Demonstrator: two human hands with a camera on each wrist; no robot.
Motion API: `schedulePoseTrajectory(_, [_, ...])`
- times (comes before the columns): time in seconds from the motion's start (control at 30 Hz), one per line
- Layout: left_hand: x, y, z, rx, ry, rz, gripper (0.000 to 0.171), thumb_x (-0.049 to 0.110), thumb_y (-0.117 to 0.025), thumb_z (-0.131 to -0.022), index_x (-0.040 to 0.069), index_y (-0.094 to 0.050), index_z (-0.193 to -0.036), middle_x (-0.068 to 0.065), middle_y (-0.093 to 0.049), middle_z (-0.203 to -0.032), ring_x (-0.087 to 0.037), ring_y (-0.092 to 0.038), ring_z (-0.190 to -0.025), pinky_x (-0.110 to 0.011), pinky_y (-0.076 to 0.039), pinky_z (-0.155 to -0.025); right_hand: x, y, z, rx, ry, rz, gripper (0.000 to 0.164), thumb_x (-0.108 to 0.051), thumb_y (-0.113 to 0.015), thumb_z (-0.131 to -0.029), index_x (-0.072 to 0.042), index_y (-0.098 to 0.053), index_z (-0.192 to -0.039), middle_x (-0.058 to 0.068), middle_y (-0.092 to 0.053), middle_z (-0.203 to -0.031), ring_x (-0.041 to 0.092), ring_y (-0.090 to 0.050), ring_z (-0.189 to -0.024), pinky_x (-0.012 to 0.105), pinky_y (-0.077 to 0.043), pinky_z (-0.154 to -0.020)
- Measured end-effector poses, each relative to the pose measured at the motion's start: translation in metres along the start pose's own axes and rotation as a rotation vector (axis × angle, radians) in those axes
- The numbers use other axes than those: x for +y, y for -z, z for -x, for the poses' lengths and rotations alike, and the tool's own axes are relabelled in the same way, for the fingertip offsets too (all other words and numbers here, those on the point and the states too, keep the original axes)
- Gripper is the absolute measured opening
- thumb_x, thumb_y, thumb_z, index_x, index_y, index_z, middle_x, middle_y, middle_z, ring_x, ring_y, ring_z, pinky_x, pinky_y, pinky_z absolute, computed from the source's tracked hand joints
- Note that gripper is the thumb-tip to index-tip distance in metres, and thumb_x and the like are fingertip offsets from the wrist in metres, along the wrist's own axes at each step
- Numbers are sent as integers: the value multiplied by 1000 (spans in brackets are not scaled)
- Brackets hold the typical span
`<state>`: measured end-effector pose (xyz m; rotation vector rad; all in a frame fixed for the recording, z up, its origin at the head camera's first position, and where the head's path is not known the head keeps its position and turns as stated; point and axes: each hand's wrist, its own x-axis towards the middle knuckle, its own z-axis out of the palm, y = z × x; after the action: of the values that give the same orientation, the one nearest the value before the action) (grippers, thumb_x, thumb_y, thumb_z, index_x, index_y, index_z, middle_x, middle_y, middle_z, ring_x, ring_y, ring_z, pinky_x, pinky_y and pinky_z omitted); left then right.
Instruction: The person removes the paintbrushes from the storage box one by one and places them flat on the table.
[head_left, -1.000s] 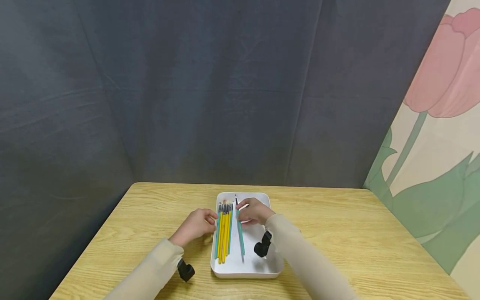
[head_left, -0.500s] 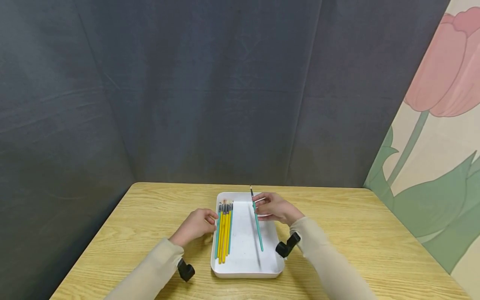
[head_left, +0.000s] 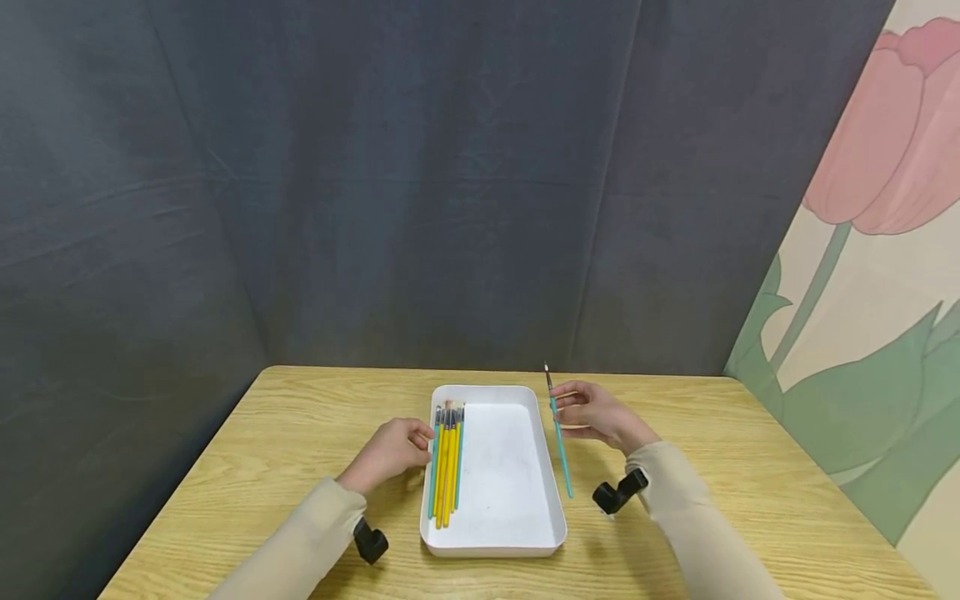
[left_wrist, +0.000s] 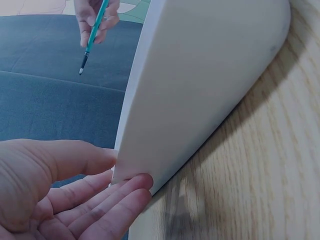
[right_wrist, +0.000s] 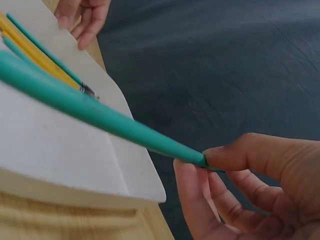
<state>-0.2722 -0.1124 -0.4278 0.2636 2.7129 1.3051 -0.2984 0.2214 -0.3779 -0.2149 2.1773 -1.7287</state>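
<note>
A turquoise-handled paintbrush [head_left: 562, 450] is pinched between thumb and fingers of my right hand [head_left: 600, 417]. It hangs above the table just past the right rim of the white tray [head_left: 517, 517], dark bristle end pointing away. The right wrist view shows the thumb and fingertips on the turquoise brush [right_wrist: 125, 129] near its ferrule. My left hand [head_left: 390, 450] rests at the tray's left side. In the left wrist view, its fingertips touch the tray's outer wall [left_wrist: 190, 85] and rim, fingers loosely bent. Yellow and turquoise paintbrushes [head_left: 447, 471] lie side by side along the tray's left inside.
The tray stands on a light wooden table [head_left: 322, 408]. A dark curtain [head_left: 420, 208] hangs behind and to the left. On the right is a wall with a painted tulip [head_left: 862, 142]. Small black cameras [head_left: 618, 492] are strapped to both wrists.
My right hand has lifted the turquoise paintbrush from the tray's middle and carried it rightward past the rim. My left hand has stayed at the tray's left side.
</note>
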Motion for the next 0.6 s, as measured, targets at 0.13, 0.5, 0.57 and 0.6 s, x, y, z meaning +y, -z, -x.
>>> schedulePoseTrajectory(0.13, [-1, 0, 0, 4, 4, 5, 28, 5, -74, -79, 1, -68, -106, -4, -62, -85, -16, -55, -75, -28, -47, -66, 8, 6, -1, 17, -11, 0, 44, 0, -61, -91, 5, -43, -131, 10, -52, -108, 14, -59, -84, 38, -56, -82])
schedulePoseTrajectory(0.5, [2, 0, 2, 5, 3, 2, 28, 4, -74, -79, 0, -68, -106, -4, -62, -85, -16, -55, -75, -28, -47, -66, 45, 7, -14, 42, -62, -1, 47, 7, -58, -86, 12, -41, -130, 8, -54, -98, 12, -62, -79, 33, -57, -72])
schedulePoseTrajectory(0.57, [3, 0, 2, 3, 5, 4, 28, 4, -74, -79, 0, -68, -106, -4, -62, -84, -16, -55, -75, -28, -47, -66, 50, 6, -16, 51, -72, 11, 48, 8, -57, -84, 12, -42, -129, 8, -55, -97, 11, -60, -76, 31, -56, -70])
schedulePoseTrajectory(0.6, [3, 0, 2, 3, 5, 6, 28, 4, -74, -79, 0, -68, -106, -4, -62, -84, -17, -55, -75, -28, -47, -67, 52, 5, -16, 58, -78, 15, 48, 8, -57, -83, 11, -43, -128, 7, -55, -95, 11, -59, -75, 30, -56, -69])
